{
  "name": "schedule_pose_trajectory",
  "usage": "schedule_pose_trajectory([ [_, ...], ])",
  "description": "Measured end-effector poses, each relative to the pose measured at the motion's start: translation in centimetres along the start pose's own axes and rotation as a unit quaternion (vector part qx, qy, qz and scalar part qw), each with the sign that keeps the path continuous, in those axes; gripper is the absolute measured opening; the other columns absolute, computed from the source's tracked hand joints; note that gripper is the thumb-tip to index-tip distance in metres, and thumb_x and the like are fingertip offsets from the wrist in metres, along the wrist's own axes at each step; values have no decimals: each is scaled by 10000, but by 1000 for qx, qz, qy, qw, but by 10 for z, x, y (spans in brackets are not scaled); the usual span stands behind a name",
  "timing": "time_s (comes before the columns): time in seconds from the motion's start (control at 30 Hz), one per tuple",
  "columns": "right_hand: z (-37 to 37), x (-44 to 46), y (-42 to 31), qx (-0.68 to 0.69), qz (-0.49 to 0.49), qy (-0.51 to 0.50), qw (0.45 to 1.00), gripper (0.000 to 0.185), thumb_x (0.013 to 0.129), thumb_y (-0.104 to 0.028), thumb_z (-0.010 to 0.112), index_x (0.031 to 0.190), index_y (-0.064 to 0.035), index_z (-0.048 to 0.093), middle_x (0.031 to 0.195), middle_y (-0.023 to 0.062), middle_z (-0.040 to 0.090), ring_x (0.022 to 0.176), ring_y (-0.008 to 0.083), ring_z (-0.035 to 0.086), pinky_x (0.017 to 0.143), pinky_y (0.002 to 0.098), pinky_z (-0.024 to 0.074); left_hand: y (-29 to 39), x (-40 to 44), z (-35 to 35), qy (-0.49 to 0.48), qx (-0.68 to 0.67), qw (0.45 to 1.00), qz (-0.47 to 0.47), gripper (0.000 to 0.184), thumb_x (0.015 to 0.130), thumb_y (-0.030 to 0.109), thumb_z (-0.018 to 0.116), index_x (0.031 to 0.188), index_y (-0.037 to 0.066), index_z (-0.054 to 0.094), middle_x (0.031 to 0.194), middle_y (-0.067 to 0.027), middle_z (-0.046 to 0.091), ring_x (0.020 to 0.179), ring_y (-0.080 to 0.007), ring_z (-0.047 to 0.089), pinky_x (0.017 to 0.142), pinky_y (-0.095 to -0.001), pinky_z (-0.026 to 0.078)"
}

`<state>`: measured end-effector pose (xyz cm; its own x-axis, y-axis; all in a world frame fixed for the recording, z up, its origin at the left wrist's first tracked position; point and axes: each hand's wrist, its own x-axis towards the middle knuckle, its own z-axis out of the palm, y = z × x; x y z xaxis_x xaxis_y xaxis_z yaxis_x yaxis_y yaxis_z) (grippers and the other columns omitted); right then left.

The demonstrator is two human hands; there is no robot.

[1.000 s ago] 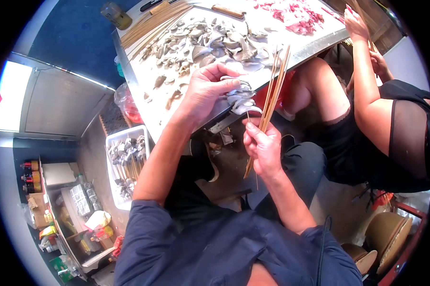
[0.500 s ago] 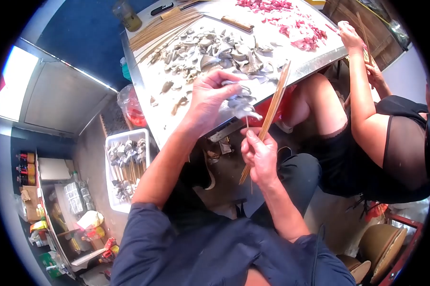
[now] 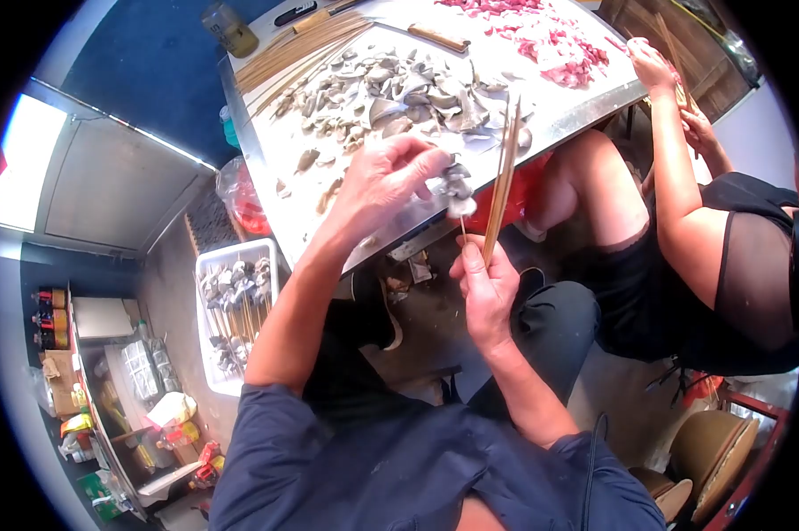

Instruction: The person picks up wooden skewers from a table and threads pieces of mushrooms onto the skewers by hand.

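My right hand [image 3: 490, 288] is closed around a bundle of bamboo skewers [image 3: 505, 181] that points up. Its thumb and fingertips also pinch a single skewer [image 3: 463, 227], on which several grey-and-white food pieces [image 3: 457, 188], resembling mushroom, are threaded. At the upper end of these pieces is my left hand [image 3: 386, 184], its thumb and forefinger pinched together; the fingers partly hide what they grip. Beyond it, a loose pile of similar grey pieces [image 3: 408, 93] spreads over the metal-edged table [image 3: 280, 217].
Loose skewers [image 3: 302, 55], a wooden-handled tool [image 3: 439, 38] and a jar [image 3: 231, 31] are at the table's far side. Red meat pieces [image 3: 559, 53] lie far right. A white tray [image 3: 206, 354] holds loaded skewers at left. Another person's hand [image 3: 652, 66] holds skewers at right.
My left fingers have closed in at the top of the threaded pieces, which now sit more bunched. The skewer bundle in my right hand has tipped more upright and leftward.
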<state>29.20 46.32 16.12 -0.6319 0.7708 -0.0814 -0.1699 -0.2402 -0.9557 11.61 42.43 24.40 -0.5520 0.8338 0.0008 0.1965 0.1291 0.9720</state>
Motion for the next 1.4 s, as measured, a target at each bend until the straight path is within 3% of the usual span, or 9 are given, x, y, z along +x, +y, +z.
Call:
schedule_pose_trajectory([
  [0.17,2,-2,-2,-102,-99,-13,990,238,974,-195,531,1089,3,594,686,-14,539,520,9,354,484,168,285,0,-5,7,-84,-135,987,-20,239,914,247,645,1017,32,640,840,4,639,733,-66,596,648,-222,479],
  [0.3,3,0,-4,-34,-12,-22,999,250,973,-210,535,1074,12,594,677,-10,539,506,7,349,466,166,269,-12,-2,16,-39,-290,956,-26,208,900,132,641,1068,13,624,921,-55,668,785,-131,652,718,-291,562],
  [0.43,2,2,-2,25,41,-56,997,291,979,-256,525,1051,17,593,670,-4,543,481,0,338,436,164,249,-13,6,-2,23,-288,957,-38,234,897,105,625,1092,-21,598,936,-102,668,783,-177,670,686,-353,591],
  [0.57,2,2,-1,-36,51,-105,993,345,983,-315,510,1044,15,593,670,-5,546,476,-6,336,433,161,251,-10,8,-33,60,-279,958,10,226,905,152,623,1042,-27,614,881,-132,679,724,-202,684,579,-292,557],
  [0.97,-16,-5,2,-202,-5,-121,972,360,966,-348,520,984,-12,648,622,7,553,513,54,429,471,238,327,-37,-68,-71,166,-365,915,52,429,792,-27,686,1194,-41,539,987,-133,669,869,-216,671,722,-341,570],
  [1.1,-35,-27,8,-221,-4,-105,969,337,969,-317,515,968,-10,654,604,-4,546,497,42,413,460,217,316,-53,-86,-88,155,-335,929,28,473,813,-11,665,1255,-53,501,1082,-152,648,906,-243,672,747,-356,582],
  [1.17,-44,-43,10,-153,88,-123,976,339,978,-310,505,964,-6,654,595,-12,544,478,25,384,440,194,294,-52,-93,-81,132,-338,932,19,467,814,-12,663,1254,-42,509,1075,-143,651,895,-234,673,739,-346,583],
  [1.27,-44,-66,12,-91,136,-141,976,352,988,-315,493,987,4,641,614,-5,551,459,9,355,419,174,257,-47,-98,-55,131,-344,929,35,305,839,37,668,1134,0,602,958,-86,675,807,-147,670,625,-266,559],
  [1.4,-32,-84,11,-90,136,-160,974,363,989,-324,491,999,7,639,620,-5,551,460,8,357,420,175,263,-56,-96,-41,80,-324,943,2,288,888,116,650,1151,20,585,981,-64,668,833,-141,664,699,-275,572],
])
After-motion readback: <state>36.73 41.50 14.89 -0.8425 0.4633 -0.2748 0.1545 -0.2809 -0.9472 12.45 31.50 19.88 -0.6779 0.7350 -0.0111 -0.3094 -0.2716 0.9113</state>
